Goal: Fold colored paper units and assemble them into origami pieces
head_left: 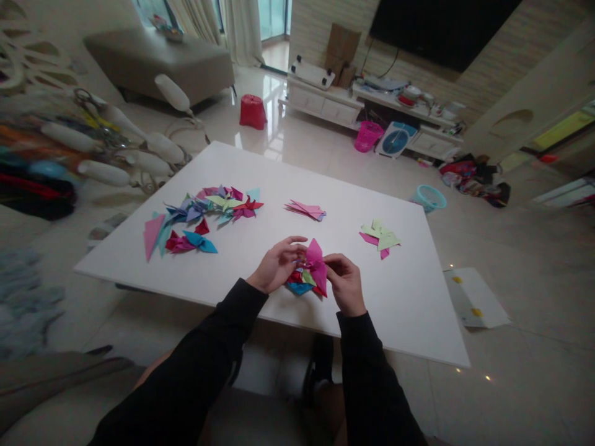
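Note:
A magenta piece of folded origami paper, with pointed wing-like flaps, is held up between my two hands near the front of the white table. My right hand pinches its right edge between thumb and fingers. From the other side, my left hand curls its fingers on the paper; part of their grip is hidden. Just under the magenta paper lies a small pile of red, green and blue folded papers. Beyond my hands sits a stack of narrow pink folded strips.
A heap of multicoloured folded paper pieces spreads over the table's left side. Light green and magenta folded papers lie to the right. A lamp with several white shades stands off the left edge. A blue basket is beyond the right corner.

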The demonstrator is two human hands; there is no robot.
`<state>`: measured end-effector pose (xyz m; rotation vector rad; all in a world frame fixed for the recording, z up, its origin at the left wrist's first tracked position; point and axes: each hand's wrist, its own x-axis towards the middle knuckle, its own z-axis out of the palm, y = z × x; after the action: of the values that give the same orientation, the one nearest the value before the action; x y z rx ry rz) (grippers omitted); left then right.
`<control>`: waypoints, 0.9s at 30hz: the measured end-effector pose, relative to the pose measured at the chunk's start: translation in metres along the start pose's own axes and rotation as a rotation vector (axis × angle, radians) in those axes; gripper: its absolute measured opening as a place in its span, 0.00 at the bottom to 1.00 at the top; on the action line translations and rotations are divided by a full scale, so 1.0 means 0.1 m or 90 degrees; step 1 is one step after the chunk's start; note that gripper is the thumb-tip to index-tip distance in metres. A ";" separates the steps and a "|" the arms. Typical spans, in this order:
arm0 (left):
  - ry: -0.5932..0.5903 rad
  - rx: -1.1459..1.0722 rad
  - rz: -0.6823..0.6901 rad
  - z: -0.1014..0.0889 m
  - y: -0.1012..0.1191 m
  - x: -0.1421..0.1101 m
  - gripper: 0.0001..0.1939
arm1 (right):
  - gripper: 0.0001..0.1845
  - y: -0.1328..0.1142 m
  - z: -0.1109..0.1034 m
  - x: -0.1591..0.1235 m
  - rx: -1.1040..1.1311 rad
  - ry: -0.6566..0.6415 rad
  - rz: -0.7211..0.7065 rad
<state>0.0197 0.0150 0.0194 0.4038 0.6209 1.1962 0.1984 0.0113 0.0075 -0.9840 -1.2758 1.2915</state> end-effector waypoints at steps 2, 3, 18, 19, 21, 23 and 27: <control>0.007 0.036 -0.026 0.00 0.01 0.00 0.12 | 0.07 -0.01 0.01 0.00 -0.003 -0.024 0.009; 0.004 0.060 -0.039 0.00 0.01 0.00 0.13 | 0.07 -0.02 0.02 0.00 -0.006 -0.036 0.011; 0.011 0.200 -0.043 -0.10 -0.07 0.05 0.19 | 0.06 -0.05 0.04 -0.04 -0.028 -0.112 -0.002; 0.009 0.211 -0.045 -0.11 -0.07 0.05 0.19 | 0.06 -0.05 0.03 -0.04 -0.029 -0.114 -0.002; 0.005 0.230 -0.056 -0.11 -0.05 0.04 0.20 | 0.05 -0.04 0.02 -0.05 -0.031 -0.120 -0.004; 0.000 0.247 -0.056 -0.10 -0.04 0.04 0.20 | 0.05 -0.04 0.02 -0.06 -0.031 -0.124 -0.005; -0.015 0.282 -0.024 -0.11 -0.03 0.04 0.18 | 0.05 -0.06 0.03 -0.07 -0.031 -0.120 -0.016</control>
<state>0.0156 0.0171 0.0084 0.7736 0.8722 1.0125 0.1974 0.0033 0.0126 -0.8933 -1.4657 1.3642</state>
